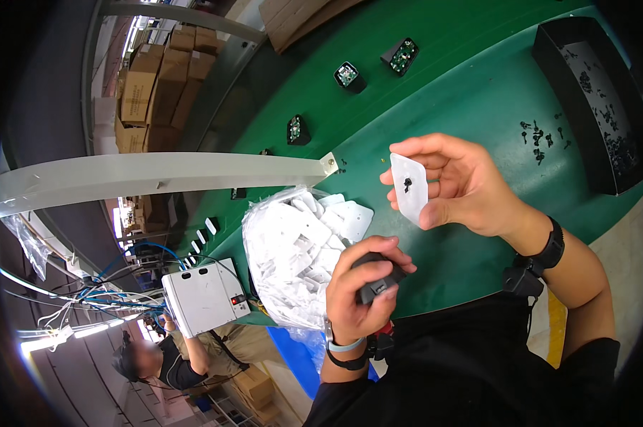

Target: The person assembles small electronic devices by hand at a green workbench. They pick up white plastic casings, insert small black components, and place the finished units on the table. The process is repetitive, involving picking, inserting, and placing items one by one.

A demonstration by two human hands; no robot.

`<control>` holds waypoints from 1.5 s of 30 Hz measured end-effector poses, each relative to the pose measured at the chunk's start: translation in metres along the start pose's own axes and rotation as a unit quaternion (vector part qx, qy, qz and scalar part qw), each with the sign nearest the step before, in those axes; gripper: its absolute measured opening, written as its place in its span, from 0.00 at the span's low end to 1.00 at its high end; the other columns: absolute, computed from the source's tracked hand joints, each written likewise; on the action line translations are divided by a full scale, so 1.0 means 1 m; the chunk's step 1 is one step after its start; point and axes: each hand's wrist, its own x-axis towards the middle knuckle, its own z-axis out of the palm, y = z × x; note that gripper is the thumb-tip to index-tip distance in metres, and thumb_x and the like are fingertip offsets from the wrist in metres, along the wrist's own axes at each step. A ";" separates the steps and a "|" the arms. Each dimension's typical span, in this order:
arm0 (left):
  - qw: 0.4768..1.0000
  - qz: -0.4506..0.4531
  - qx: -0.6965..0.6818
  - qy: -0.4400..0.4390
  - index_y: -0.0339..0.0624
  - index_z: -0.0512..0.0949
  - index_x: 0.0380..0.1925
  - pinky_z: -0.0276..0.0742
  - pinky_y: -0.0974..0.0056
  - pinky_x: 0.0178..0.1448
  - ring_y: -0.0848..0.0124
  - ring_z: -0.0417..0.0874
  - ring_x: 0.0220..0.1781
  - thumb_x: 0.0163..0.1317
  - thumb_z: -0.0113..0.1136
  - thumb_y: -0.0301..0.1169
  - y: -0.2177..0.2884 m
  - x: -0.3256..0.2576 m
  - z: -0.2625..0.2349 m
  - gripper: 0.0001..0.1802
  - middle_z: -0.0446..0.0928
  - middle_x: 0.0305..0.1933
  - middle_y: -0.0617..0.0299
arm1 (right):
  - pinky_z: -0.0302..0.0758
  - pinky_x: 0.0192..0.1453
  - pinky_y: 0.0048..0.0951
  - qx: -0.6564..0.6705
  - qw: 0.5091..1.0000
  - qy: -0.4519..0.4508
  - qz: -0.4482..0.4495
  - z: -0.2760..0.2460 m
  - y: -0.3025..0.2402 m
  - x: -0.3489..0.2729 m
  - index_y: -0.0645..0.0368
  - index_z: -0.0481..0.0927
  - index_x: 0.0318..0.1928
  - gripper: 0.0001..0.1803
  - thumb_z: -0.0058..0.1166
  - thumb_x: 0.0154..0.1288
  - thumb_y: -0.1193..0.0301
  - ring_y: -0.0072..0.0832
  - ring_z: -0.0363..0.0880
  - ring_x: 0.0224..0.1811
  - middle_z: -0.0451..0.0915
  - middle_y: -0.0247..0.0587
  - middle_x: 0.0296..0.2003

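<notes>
My right hand [471, 188] holds up a thin white plastic cover [412, 196] between thumb and fingers. A small black part [407, 185] sits at the cover's middle. Lower and to the left, my left hand [357, 295] is closed around a black boxy housing [380, 283], partly hidden by the fingers. Just beyond my left hand is a clear plastic bag [254, 263] filled with many white covers [300, 238] like the one in my right hand. The two held pieces are apart.
Small black pieces [540, 139] lie on the green table [471, 107], beside a black tray [549, 57] holding more. Black housings with circuit boards [348, 75] stand farther off. A pale metal bar [193, 173] spans the left, above a white box [204, 292]. Another person [182, 359] works beyond.
</notes>
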 end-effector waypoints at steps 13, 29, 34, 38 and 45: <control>0.994 0.052 0.082 -0.041 0.35 0.71 0.51 0.88 0.47 0.42 0.43 0.86 0.43 0.63 0.55 0.19 0.014 -0.003 -0.002 0.16 0.71 0.55 0.34 | 0.83 0.58 0.33 0.006 1.000 -0.004 0.003 -0.004 0.002 -0.001 0.66 0.68 0.65 0.36 0.68 0.56 0.84 0.31 0.80 0.55 0.79 0.51 0.53; 0.823 -0.386 -0.408 0.083 0.27 0.62 0.68 0.77 0.37 0.61 0.39 0.77 0.61 0.66 0.57 0.38 0.007 0.006 0.019 0.36 0.66 0.68 0.38 | 0.82 0.60 0.34 0.008 1.000 0.013 -0.014 -0.013 0.002 0.000 0.66 0.68 0.65 0.36 0.69 0.57 0.82 0.33 0.80 0.56 0.79 0.51 0.52; 0.812 -0.365 -0.449 0.079 0.29 0.61 0.69 0.70 0.37 0.70 0.39 0.73 0.66 0.65 0.46 0.23 0.005 0.003 0.017 0.31 0.64 0.71 0.39 | 0.82 0.59 0.34 0.007 1.000 0.011 -0.020 -0.014 0.003 0.000 0.66 0.68 0.65 0.36 0.69 0.57 0.81 0.33 0.80 0.55 0.79 0.51 0.51; 0.824 -0.356 -0.432 0.082 0.29 0.62 0.68 0.70 0.38 0.70 0.40 0.74 0.65 0.65 0.43 0.19 0.005 0.001 0.018 0.29 0.65 0.70 0.39 | 0.82 0.59 0.34 0.004 1.000 0.009 -0.021 -0.017 0.005 0.000 0.66 0.68 0.65 0.36 0.70 0.57 0.81 0.33 0.80 0.55 0.79 0.51 0.51; 0.914 -0.308 -0.244 0.096 0.26 0.67 0.61 0.83 0.38 0.56 0.39 0.80 0.57 0.66 0.52 0.25 0.023 0.000 0.032 0.24 0.70 0.64 0.35 | 0.82 0.59 0.34 0.009 1.000 0.009 -0.021 -0.014 0.002 0.000 0.66 0.68 0.65 0.36 0.70 0.57 0.80 0.33 0.80 0.55 0.79 0.51 0.51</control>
